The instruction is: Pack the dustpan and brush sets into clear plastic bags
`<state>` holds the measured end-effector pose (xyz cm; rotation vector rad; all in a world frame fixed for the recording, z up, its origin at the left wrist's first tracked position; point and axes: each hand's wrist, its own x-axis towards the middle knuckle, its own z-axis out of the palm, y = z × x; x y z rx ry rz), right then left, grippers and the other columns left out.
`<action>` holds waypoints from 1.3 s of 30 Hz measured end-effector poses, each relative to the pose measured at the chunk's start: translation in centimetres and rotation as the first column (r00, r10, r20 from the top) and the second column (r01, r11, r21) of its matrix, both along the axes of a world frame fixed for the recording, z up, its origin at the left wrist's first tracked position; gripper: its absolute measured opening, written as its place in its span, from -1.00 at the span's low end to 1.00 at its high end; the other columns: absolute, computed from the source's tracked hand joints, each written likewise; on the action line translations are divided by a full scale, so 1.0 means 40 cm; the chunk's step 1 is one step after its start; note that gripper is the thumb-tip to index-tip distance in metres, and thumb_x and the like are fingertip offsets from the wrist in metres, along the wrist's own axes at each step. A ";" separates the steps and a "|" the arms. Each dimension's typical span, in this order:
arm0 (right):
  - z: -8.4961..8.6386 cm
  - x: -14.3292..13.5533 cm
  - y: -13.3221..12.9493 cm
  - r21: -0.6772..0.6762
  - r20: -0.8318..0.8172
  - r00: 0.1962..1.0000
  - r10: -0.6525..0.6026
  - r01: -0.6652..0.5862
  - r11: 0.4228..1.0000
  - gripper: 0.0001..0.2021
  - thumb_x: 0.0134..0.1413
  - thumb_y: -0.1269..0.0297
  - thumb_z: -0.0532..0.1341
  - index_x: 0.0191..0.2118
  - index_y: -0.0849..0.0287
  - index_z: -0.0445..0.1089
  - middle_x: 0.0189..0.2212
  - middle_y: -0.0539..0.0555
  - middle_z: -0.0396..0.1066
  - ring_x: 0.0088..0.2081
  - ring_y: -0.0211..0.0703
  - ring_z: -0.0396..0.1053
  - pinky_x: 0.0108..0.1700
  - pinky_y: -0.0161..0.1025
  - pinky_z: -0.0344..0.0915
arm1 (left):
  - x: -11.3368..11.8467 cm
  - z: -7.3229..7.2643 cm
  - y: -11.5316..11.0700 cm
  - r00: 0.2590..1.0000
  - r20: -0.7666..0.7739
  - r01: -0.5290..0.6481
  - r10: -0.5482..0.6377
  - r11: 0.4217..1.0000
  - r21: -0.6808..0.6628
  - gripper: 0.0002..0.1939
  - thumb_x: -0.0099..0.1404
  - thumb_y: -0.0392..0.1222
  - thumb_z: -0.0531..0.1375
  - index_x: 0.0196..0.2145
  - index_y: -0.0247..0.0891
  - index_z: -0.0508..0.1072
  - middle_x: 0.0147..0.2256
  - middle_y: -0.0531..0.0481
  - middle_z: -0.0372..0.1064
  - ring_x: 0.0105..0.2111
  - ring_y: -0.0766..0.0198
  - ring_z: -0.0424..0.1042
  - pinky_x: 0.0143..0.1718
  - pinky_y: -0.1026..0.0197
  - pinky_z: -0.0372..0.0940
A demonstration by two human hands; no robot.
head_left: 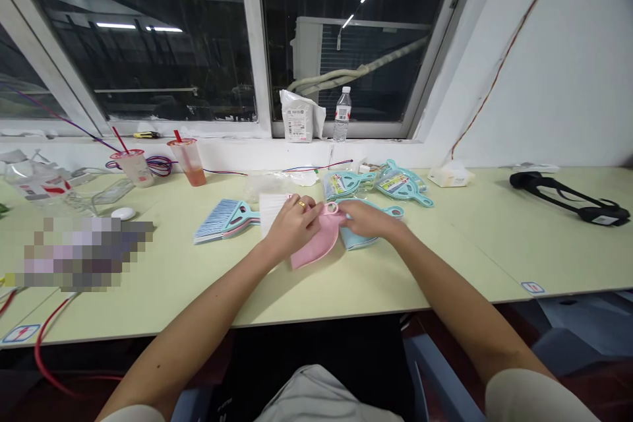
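Observation:
A pink dustpan (pixel 314 247) is between my two hands over the table, its ring-ended handle pointing away from me. My left hand (pixel 295 225) has its fingers closed at a small brush with white bristles (pixel 271 211), whose handle is mostly hidden beneath them. My right hand (pixel 364 219) pinches the dustpan beside the ring. Partly under my right wrist lies a light-blue dustpan (pixel 361 240). To the left, a light-blue brush (pixel 225 219) lies with its bristles facing left, something pink showing below it.
Bagged light-blue dustpan sets (pixel 403 184) lie behind my hands, beside clear plastic wrap (pixel 277 183). Two drink cups (pixel 188 161) and a large bottle (pixel 39 181) stand left. A tissue pack (pixel 451 175) and a black headband-like device (pixel 568 198) are right. A water bottle (pixel 342 115) stands on the sill.

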<state>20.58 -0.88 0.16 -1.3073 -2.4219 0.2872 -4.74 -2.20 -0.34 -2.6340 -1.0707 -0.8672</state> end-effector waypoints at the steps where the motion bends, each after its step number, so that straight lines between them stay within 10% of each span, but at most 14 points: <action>1: -0.014 -0.021 0.004 -0.034 -0.021 0.999 0.031 -0.032 0.999 -0.83 0.16 0.39 0.26 -0.13 0.10 0.50 -0.12 0.17 0.56 -0.09 0.12 0.47 -0.07 -0.07 0.35 | 0.007 -0.009 -0.010 1.000 -0.020 -0.004 0.003 0.999 -0.034 -0.64 0.44 -0.25 0.05 0.05 -0.17 0.56 -0.07 -0.23 0.44 -0.10 0.02 0.35 0.03 -0.06 0.26; 17: -0.099 -0.095 -0.025 -0.165 -0.196 0.972 0.130 -0.164 0.973 -0.77 0.10 0.46 0.21 -0.11 0.15 0.46 -0.17 0.10 0.56 -0.19 -0.07 0.46 -0.17 -0.21 0.28 | 0.039 -0.114 0.000 0.998 -0.035 0.039 -0.050 0.965 -0.261 -0.73 0.39 -0.34 0.10 -0.17 -0.28 0.61 -0.22 -0.20 0.45 -0.17 0.07 0.42 -0.06 0.06 0.32; 29: -0.105 -0.083 -0.030 -0.189 -0.315 0.936 0.159 -0.226 0.955 -0.73 0.25 0.25 0.25 0.04 0.06 0.52 -0.06 0.09 0.58 -0.06 0.02 0.50 -0.01 -0.10 0.38 | -0.016 -0.061 0.036 0.996 0.088 0.041 -0.011 0.938 -0.344 -0.70 0.35 -0.30 0.11 -0.11 -0.24 0.63 -0.13 -0.17 0.54 -0.04 0.03 0.47 0.02 0.06 0.32; 39: -0.146 -0.089 -0.013 -0.307 -0.383 0.923 0.047 -0.175 0.936 -0.73 0.24 0.31 0.17 0.01 0.12 0.50 -0.12 0.09 0.56 -0.13 -0.07 0.47 -0.03 -0.12 0.35 | -0.056 -0.092 0.062 0.969 -0.035 0.205 -0.246 0.872 -0.446 -0.67 0.45 0.00 0.13 -0.01 -0.18 0.56 -0.09 -0.16 0.49 0.04 0.05 0.39 0.12 0.07 0.24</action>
